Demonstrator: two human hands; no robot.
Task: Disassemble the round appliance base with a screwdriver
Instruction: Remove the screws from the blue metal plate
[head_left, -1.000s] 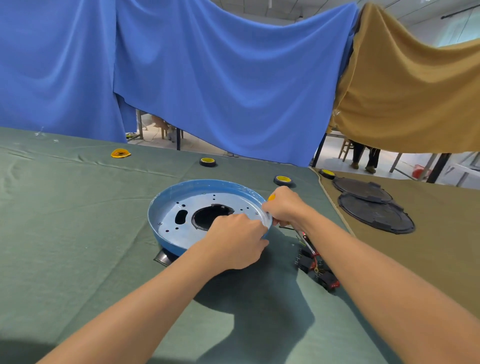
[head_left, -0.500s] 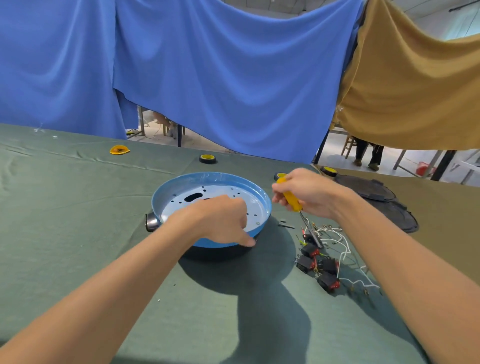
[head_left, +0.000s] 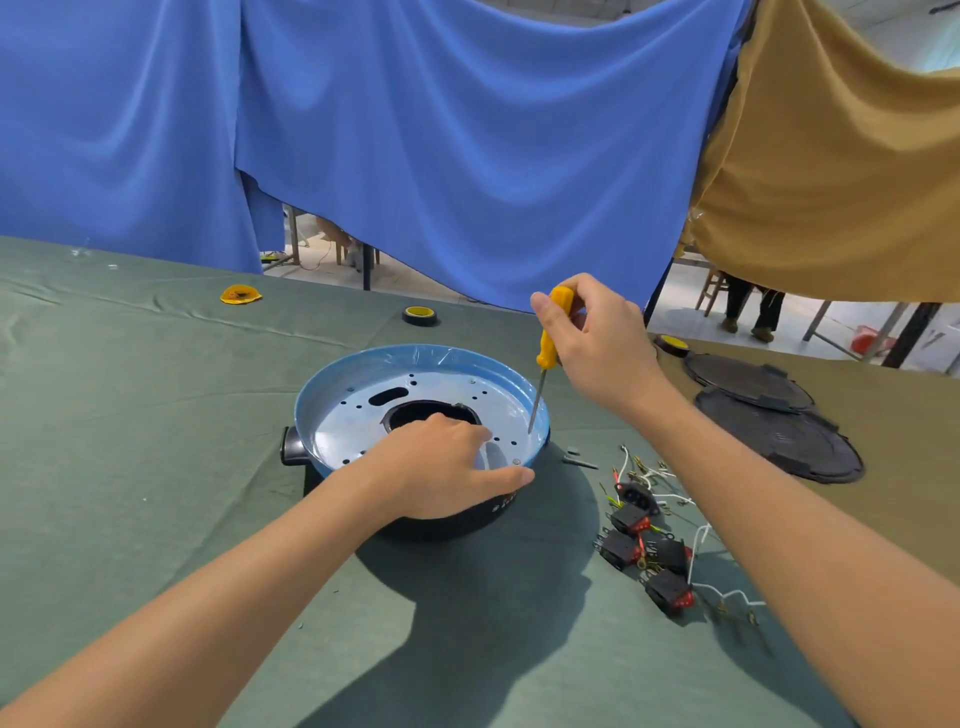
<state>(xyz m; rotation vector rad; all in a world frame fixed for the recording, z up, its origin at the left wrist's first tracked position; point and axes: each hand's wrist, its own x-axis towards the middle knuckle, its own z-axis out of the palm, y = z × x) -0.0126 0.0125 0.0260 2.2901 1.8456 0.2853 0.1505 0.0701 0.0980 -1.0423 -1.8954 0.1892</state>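
Observation:
The round appliance base (head_left: 363, 379) lies on the green table cloth, a blue rim around a pale perforated plate with a dark centre hole, on a black lower shell. My left hand (head_left: 447, 467) rests on its near rim, thumb along the edge and fingers inside the dish. My right hand (head_left: 597, 338) grips a yellow-handled screwdriver (head_left: 550, 338) held nearly upright. Its metal tip points down at the plate just inside the right rim.
Black and red switches with white wires (head_left: 644, 540) lie right of the base. Two dark round covers (head_left: 769, 410) sit on the brown cloth at the right. Tape rolls (head_left: 420, 315) and a yellow disc (head_left: 240, 294) lie farther back. Blue and tan drapes hang behind.
My right hand rose from the base's right rim and turned the screwdriver upright, tip down inside the dish. The base settled flat. My left hand moved to the near rim.

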